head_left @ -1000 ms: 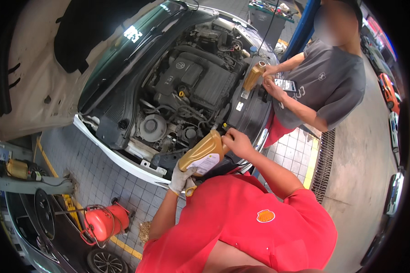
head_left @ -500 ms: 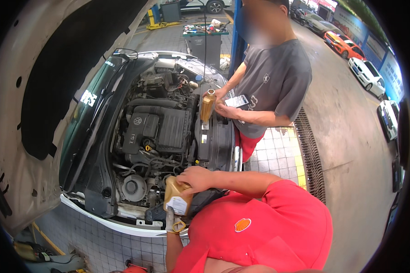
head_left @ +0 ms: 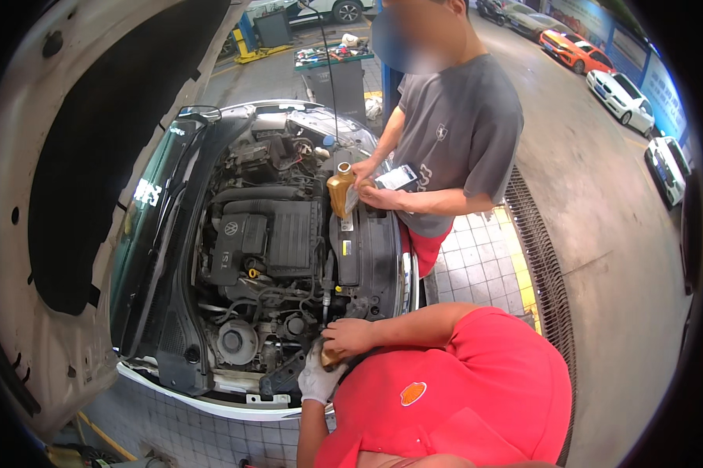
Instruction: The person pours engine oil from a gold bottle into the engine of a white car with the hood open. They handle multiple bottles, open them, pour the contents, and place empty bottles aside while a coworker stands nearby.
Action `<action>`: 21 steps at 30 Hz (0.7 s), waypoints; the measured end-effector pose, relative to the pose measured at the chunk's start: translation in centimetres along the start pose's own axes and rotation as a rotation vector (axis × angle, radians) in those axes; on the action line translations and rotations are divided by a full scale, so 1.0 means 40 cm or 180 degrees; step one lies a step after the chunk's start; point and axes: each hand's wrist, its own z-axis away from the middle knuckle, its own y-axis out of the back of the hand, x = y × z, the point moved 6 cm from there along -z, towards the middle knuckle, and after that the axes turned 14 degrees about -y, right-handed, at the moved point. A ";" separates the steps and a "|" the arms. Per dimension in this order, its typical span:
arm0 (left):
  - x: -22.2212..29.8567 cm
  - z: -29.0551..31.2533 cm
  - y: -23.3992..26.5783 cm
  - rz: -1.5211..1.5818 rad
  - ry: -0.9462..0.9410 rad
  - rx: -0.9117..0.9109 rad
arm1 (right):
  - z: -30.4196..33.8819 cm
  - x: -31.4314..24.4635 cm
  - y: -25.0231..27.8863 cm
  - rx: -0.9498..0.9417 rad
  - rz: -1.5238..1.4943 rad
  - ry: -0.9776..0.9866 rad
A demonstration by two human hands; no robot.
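Low in the view, at the near side of the open engine bay (head_left: 269,226), my two hands are together around a gold plastic bottle (head_left: 332,358). Only a small part of the bottle shows between them. My left hand (head_left: 319,377), in a whitish glove, is wrapped round its side. My bare right hand (head_left: 348,337) is closed over it from the right; whether its fingers grip a cap is hidden. Beside my hands is a round black cap (head_left: 294,324) among the engine parts. Across the bay, a person in a grey shirt (head_left: 468,132) holds another gold bottle (head_left: 340,192).
A raised hood (head_left: 78,187) fills the left side. A phone (head_left: 397,179) with a lit screen is by the person's hands. Beyond the car stands a tool cart (head_left: 332,86) with tools on top. A floor grate (head_left: 543,242) runs along the right; parked cars line the far right.
My bottle has turned, and its white label is now out of sight behind my hands, which sit lower and farther right. The other person's bottle has tilted and turned. My view has shifted slightly.
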 end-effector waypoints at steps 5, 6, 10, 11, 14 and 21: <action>-0.015 -0.088 -0.039 -0.0564 0.0132 -0.0593 | 0.026 0.031 0.022 -0.0046 -0.0004 -0.1088; -0.022 -0.095 -0.040 -0.0562 0.0144 -0.0696 | 0.027 0.028 0.037 -0.0042 0.0004 -0.1314; 0.005 -0.106 -0.015 -0.0616 0.0327 -0.1077 | 0.009 0.020 0.043 -0.1039 -0.0168 -0.1958; 0.020 -0.102 -0.010 -0.0638 0.0395 -0.1174 | 0.001 0.024 0.025 -0.1170 -0.0088 -0.1931; 0.017 -0.103 -0.022 -0.0737 0.0345 -0.1123 | 0.006 0.029 0.011 -0.0968 0.0359 -0.1085; 0.015 -0.086 -0.020 -0.0393 0.0242 -0.0902 | 0.002 0.021 0.055 -0.0901 0.0108 -0.1672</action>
